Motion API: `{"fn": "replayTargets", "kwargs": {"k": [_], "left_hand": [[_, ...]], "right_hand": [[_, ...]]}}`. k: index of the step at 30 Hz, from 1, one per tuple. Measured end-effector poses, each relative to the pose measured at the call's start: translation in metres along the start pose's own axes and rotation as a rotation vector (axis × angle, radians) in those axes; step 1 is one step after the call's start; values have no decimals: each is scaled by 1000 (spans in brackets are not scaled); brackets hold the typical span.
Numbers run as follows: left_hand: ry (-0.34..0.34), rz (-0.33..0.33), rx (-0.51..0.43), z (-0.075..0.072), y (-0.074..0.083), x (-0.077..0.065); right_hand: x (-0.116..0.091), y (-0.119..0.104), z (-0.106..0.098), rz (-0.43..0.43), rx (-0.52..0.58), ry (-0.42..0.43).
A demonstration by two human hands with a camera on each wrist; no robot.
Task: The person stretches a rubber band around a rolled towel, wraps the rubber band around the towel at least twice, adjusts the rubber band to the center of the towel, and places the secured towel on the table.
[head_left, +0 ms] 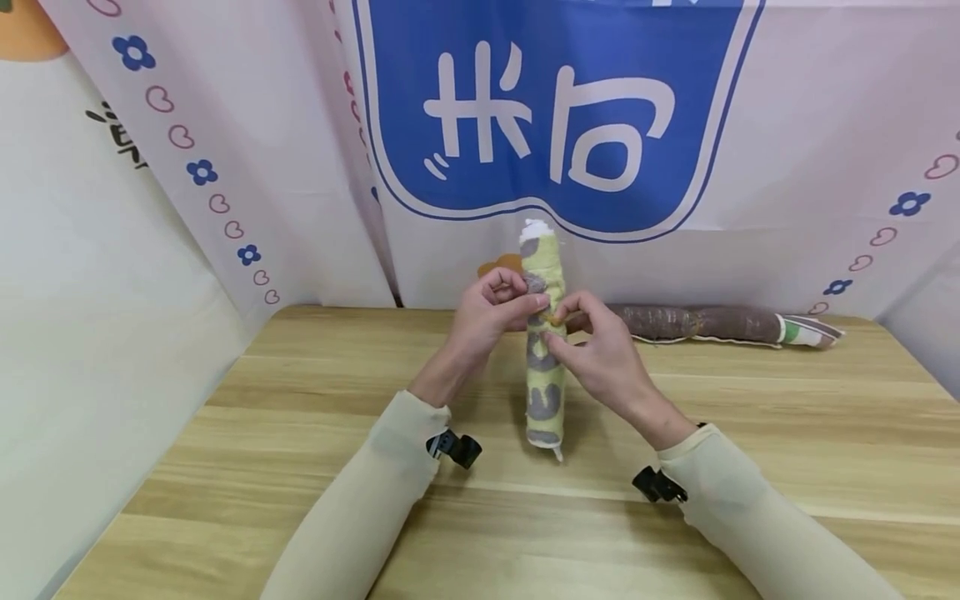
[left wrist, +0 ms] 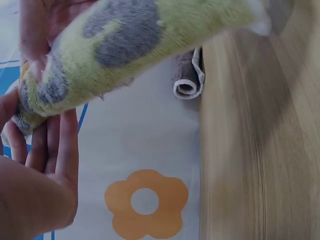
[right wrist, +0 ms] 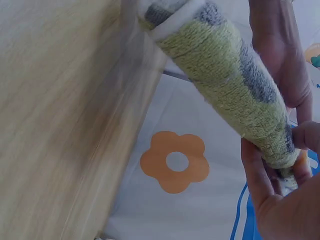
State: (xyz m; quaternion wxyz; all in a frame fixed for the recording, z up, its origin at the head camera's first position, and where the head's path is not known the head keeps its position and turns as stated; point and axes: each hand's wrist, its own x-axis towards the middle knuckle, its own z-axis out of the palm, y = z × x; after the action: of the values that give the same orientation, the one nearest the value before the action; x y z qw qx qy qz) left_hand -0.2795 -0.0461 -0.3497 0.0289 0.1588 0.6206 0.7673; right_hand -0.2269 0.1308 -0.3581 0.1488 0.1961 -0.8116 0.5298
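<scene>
A rolled towel [head_left: 545, 400], yellow-green with grey patches, is held up lengthwise between both hands above the table. My left hand [head_left: 483, 312] grips its upper middle from the left, thumb across the front. From the right, my right hand [head_left: 603, 350] pinches at the roll's middle, where a thin orange band [head_left: 553, 319] shows by the fingertips. The towel [left wrist: 130, 37] looks squeezed narrow at the hands in the left wrist view. Its lower end [right wrist: 182, 17] points toward the camera in the right wrist view, layers visible.
A second rolled towel [head_left: 660, 323], brown with a striped end, lies along the table's back edge at the right, drawn in around its middle. The wooden table [head_left: 300, 467] ends at a printed cloth backdrop [head_left: 810, 167] with a blue sign shape.
</scene>
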Motion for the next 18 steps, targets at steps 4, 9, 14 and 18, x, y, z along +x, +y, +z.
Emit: {"fn": "replayTargets", "kwargs": {"k": [4,9,14,18], "left_hand": [[51,2,11,2,3,1],[96,35,45,4,6,-1],[112,97,139,4,7,-5],[113,106,164,4,5,-5]], "right_hand": [[0,0,2,-128,-41,17],[-1,-3,4,-152,-60,38],[-3,-6,8,-47,-126,3],[-4,-7,10,-23,-204,17]]}}
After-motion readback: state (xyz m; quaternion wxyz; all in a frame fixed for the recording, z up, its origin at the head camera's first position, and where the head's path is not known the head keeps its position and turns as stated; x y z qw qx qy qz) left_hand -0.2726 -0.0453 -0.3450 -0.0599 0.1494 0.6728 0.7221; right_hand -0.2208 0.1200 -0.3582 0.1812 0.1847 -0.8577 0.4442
